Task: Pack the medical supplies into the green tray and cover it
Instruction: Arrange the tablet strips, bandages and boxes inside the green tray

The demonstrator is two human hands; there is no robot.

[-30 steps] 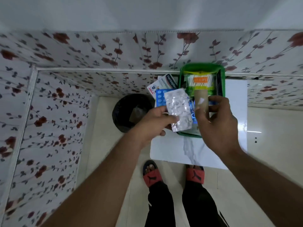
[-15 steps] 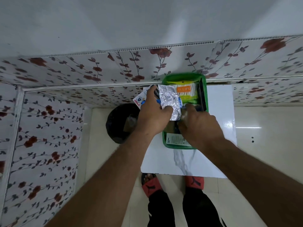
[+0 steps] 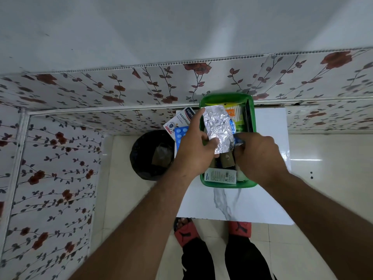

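Note:
The green tray [image 3: 228, 185] stands on a small white table [image 3: 268, 199] against the flowered wall. My left hand [image 3: 193, 150] holds a silver foil blister pack [image 3: 219, 130] upright over the tray's left side. My right hand [image 3: 256, 156] reaches down inside the tray, fingers curled on the edge of a blue packet [image 3: 239, 140]. A brown bandage roll [image 3: 226, 161] lies in the tray between my hands. A cotton swab pack [image 3: 235, 113] fills the far end and a white box [image 3: 221, 176] the near end. A plaster box [image 3: 181, 120] and blue blister pack [image 3: 180, 133] lie left of the tray.
A black bin [image 3: 151, 154] stands on the floor just left of the table. Flowered wall panels close off the far side and the left. My feet in red sandals [image 3: 185, 233] are at the table's near edge.
My right hand has gone down into the tray, and the bandage roll it held now lies there. My left hand has carried the foil pack over the tray.

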